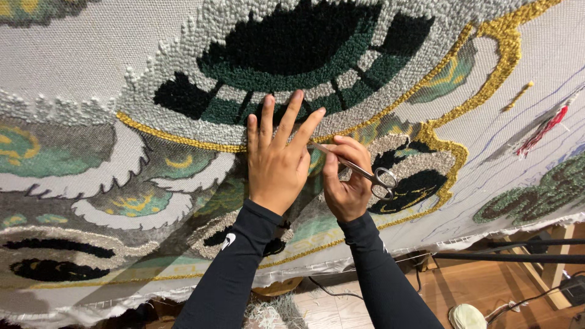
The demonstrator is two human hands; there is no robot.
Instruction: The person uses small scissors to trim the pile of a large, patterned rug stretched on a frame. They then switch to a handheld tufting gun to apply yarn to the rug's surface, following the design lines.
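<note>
The person's left hand lies flat, fingers spread, against a large tufted rug stretched upright on a frame. Its grip is released, palm pressing the pile just below the dark green and black leaf shape. The right hand sits just beside it, to the right, its grip clenched around a pair of small steel scissors. The blades point left toward the left hand's fingertips and meet the yarn near the gold outline that curves under the leaf shape.

Judging from the cloth, most of the tufting around the leaf shape is already filled in: grey-white ground, green bands, black patches and gold lines all carry pile. Trimming appears to be under way at that gold line only. Right of the leaf shape, bare backing cloth shows with thin drawn lines and no yarn, and a loose red yarn tassel hangs there, so that part looks unworked. Below the rug's lower edge, a wooden floor and yarn scraps show.
</note>
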